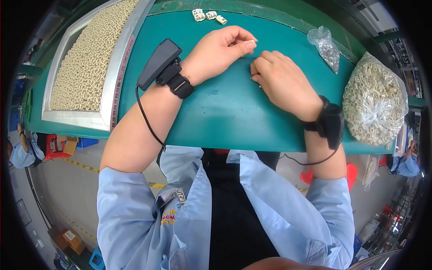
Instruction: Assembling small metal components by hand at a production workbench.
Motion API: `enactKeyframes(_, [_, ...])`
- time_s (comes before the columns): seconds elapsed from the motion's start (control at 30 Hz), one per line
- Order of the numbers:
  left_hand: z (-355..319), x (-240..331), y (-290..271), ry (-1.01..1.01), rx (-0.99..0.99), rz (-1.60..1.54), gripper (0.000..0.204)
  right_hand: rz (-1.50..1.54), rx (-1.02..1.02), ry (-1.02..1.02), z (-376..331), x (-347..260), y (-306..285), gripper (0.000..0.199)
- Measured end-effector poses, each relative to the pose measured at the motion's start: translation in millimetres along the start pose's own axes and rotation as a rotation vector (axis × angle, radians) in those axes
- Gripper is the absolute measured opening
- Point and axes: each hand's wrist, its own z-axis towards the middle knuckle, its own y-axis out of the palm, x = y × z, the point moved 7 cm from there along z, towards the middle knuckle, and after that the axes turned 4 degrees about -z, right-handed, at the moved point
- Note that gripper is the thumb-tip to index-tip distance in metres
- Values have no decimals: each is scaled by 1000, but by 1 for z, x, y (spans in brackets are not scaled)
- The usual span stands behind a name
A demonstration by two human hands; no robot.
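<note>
where hands [252,58] meet, tray [112,90] and bag [375,101] flank.

Your hands [225,49] [281,81] meet at the table [225,117] middle. The tray [112,85] lies left, two bags [373,103] [326,47] lie right, three parts [209,15] lie far.
</note>
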Motion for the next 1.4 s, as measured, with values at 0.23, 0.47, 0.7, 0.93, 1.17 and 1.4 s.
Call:
enactKeyframes(0.23, [-2, 1, 2, -6, -21, 18, 25, -48, -14, -17, 0, -2, 2, 9])
enactKeyframes(0.47, [-7, 8, 4, -117, -57, -173, 28, 164, 56, -11, 1, 14, -8, 8])
enactKeyframes(0.7, [-10, 10, 14, -156, -75, -611, 26, 194, 405, 44, 1, 27, -26, 8])
enactKeyframes(0.93, [-8, 6, 12, -193, -68, -791, 25, 62, 467, 10, 2, 17, -34, 11])
enactKeyframes(1.17, [-10, 6, 17, -133, -82, -585, 27, 79, 402, 17, 0, 23, -34, 11])
enactKeyframes(1.4, [-11, 18, 18, -54, -110, -429, 25, 382, 389, 194, -8, 41, -33, 10])
